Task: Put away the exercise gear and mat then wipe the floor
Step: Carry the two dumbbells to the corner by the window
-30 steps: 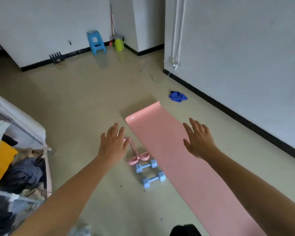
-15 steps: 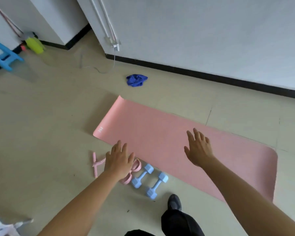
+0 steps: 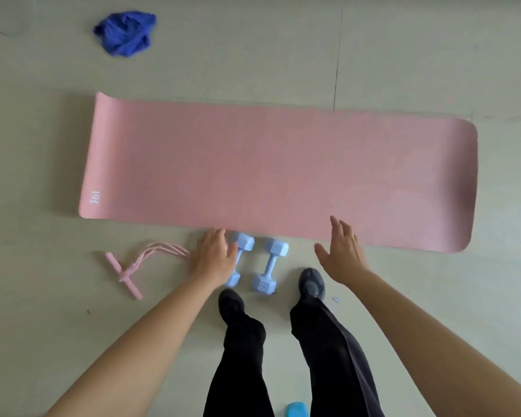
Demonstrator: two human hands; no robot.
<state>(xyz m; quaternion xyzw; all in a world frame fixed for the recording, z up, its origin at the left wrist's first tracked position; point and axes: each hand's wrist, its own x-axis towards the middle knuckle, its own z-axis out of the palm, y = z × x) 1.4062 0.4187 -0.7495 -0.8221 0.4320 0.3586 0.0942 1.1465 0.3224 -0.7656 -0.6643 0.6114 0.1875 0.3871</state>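
Note:
A pink exercise mat [image 3: 277, 173] lies flat across the floor. Two light blue dumbbells sit side by side at its near edge: the left dumbbell [image 3: 243, 243] is partly covered by my left hand [image 3: 212, 256], the right dumbbell [image 3: 269, 266] lies in full view. A pink resistance band with handles [image 3: 133, 267] lies to the left of that hand. My left hand hovers over the left dumbbell with fingers relaxed. My right hand [image 3: 340, 252] is spread open above the mat's near edge, holding nothing.
A crumpled blue cloth [image 3: 124, 33] lies on the floor beyond the mat at the upper left. My two feet in dark shoes [image 3: 312, 284] stand just behind the dumbbells. A small blue object [image 3: 297, 410] shows at the bottom edge.
The view has swung downward and I have stepped up to the mat's long side. Both hands have come down toward the dumbbells; the walls and stool have left the view.

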